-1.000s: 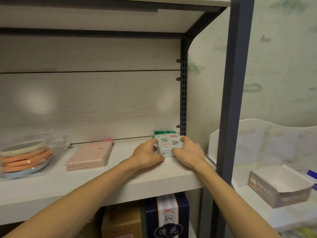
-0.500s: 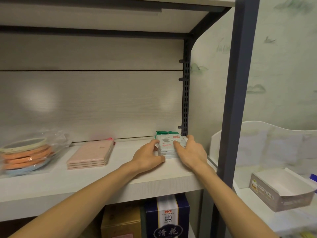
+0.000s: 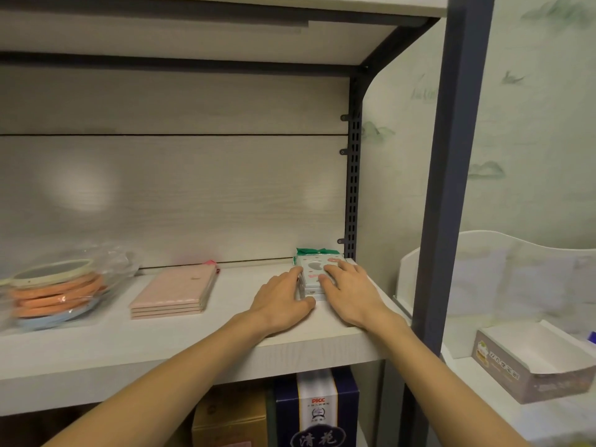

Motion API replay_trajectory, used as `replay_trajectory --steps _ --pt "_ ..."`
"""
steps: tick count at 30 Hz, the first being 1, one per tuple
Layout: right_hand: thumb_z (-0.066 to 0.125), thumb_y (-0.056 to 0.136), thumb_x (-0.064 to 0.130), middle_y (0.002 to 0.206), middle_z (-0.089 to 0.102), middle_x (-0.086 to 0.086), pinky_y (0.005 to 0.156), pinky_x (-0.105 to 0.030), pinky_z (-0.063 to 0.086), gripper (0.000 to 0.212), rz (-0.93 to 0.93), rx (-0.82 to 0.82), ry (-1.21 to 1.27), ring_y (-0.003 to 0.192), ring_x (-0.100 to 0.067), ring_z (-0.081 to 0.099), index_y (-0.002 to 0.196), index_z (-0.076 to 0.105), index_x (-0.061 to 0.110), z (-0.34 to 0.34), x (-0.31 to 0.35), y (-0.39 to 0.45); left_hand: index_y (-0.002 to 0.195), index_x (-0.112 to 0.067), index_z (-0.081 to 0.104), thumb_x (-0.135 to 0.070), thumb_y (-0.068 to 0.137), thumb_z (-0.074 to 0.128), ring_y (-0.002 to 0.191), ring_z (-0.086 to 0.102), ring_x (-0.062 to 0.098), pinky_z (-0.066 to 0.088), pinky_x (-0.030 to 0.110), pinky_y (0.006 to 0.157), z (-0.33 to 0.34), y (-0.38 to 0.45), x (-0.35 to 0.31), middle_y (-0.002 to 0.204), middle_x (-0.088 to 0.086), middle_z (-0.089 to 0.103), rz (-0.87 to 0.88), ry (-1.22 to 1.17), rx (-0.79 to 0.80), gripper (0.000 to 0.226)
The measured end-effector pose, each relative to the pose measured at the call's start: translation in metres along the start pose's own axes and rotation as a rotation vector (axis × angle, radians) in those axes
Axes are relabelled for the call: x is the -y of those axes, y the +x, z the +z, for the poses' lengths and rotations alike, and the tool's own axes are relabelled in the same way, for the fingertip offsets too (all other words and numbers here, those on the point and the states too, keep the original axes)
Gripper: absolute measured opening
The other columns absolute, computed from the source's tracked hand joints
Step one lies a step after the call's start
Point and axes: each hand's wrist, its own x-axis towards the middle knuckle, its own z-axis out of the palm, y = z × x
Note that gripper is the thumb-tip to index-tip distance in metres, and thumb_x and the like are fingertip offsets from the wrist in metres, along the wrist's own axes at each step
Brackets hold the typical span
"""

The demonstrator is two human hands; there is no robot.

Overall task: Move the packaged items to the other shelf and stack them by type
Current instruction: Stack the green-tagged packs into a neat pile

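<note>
On the pale wood-grain shelf board point(image 3: 225, 346), at abt 3 o'clock of its top near the dark perforated metal upright point(image 3: 353, 188), sits a small stack of flat white packets w/ grey & pink print point(image 3: 314, 275); a green-edged packet point(image 3: 311, 251) lies just behind it, at 12 o'clock from the stack. L hand point(image 3: 279, 301) is at the stack's 9 o'clock side, fingers against its edge & thumb lying along the front at 6 o'clock. R hand point(image 3: 351, 295) is at the 3 o'clock side, fingers lying fairly straight over the top packet & its right edge. Both hands press the stack between them; neither wraps round it. Stack rests on the board, not lifted. Well apart at 9 o'clock lies a stack of flat pink rectangular packs point(image 3: 175, 293), and further that way, at the board's left end, a clear plastic bag of round orange & blue discs point(image 3: 54, 295). Below the board, at 6 o'clock, stand a navy & white carton point(image 3: 317, 411) and a brown cardboard box point(image 3: 230, 417). Beyond the grey-blue post point(image 3: 451, 175), at 4 o'clock, an open grey cardboard tray point(image 3: 535, 362) sits on a white surface.
</note>
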Motion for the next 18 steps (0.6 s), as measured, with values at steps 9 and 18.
replay_trajectory --steps 9,18 --pt "0.037 0.104 0.043 0.159 0.034 -0.012 0.121 -0.048 0.019 0.052 -0.037 -0.219 -0.202 0.149 -0.035 0.021 0.149 0.043 0.016 -0.012 0.020 -0.013 0.153 -0.022 0.035 -0.052 0.091 0.057 0.139 0.040 0.024 0.034 0.036 0.112 -0.033 -0.023 0.017 0.154 0.001 0.043 0.088 0.127 -0.159 0.072" --pt "0.057 0.092 0.047 0.138 0.057 -0.008 0.107 -0.039 0.039 0.064 -0.138 -0.076 0.193 0.129 -0.028 0.048 0.148 0.041 0.021 0.020 0.147 -0.022 0.145 -0.016 0.045 -0.047 0.097 0.051 0.138 0.043 0.029 0.039 0.039 0.107 -0.113 -0.076 0.122 0.153 0.007 0.041 -0.161 0.135 -0.366 0.058"
